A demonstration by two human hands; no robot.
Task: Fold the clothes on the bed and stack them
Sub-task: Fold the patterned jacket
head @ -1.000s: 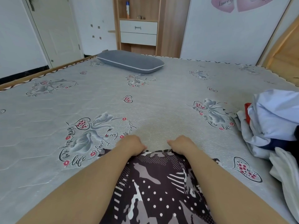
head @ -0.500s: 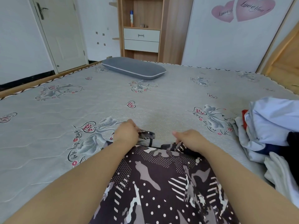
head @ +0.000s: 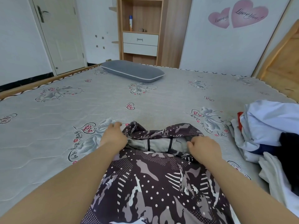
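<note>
Patterned garment (head: 158,188), long axis running away from viewer, far edge gripped by left hand (head: 113,136) and right hand (head: 204,148)

On the bed (head: 48,130), the patterned garment (head: 155,183) lies nearest, clothes pile (head: 267,130) right, pillow (head: 132,71) behind.

There is one camera, up on the person's head. It looks forward and down, close over the bed (head: 80,110), toward the far wall.

Patterned garment (head: 161,183) cut off below; clothes pile (head: 267,135) cut off right.
</note>
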